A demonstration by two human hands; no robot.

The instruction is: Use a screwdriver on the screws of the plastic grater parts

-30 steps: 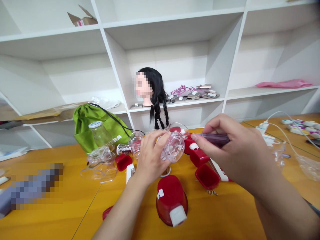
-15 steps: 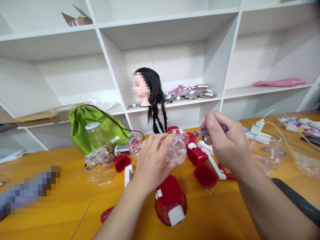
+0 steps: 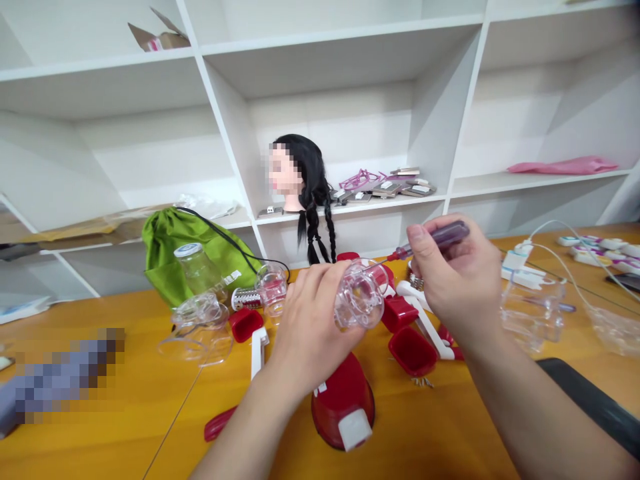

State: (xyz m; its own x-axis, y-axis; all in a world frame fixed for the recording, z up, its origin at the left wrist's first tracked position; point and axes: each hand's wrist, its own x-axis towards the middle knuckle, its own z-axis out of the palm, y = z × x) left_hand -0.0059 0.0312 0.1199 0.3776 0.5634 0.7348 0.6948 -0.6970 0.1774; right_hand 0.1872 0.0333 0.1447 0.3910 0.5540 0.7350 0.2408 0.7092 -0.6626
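Observation:
My left hand [image 3: 305, 320] is closed round a clear plastic housing [image 3: 361, 297], held up above the orange table [image 3: 125, 413]. My right hand [image 3: 457, 277] grips a screwdriver with a purple translucent handle [image 3: 445, 233]; its tip points left and down into the clear housing. Below the hands stands a red dome-shaped base with a white clip [image 3: 344, 403]. Red and white plastic parts [image 3: 413, 337] lie just behind and to the right of it.
A green drawstring bag [image 3: 183, 250], a glass jar [image 3: 197, 267] and clear plastic parts [image 3: 197, 327] sit at the left. A mannequin head with black braids [image 3: 305, 187] stands on the white shelf. Clear parts and white cables [image 3: 537, 307] lie at the right. A blurred object [image 3: 60, 380] lies at the far left.
My right hand has risen and tilted the screwdriver, handle up, tip down into the clear housing. My left hand has lifted the housing slightly and turned it.

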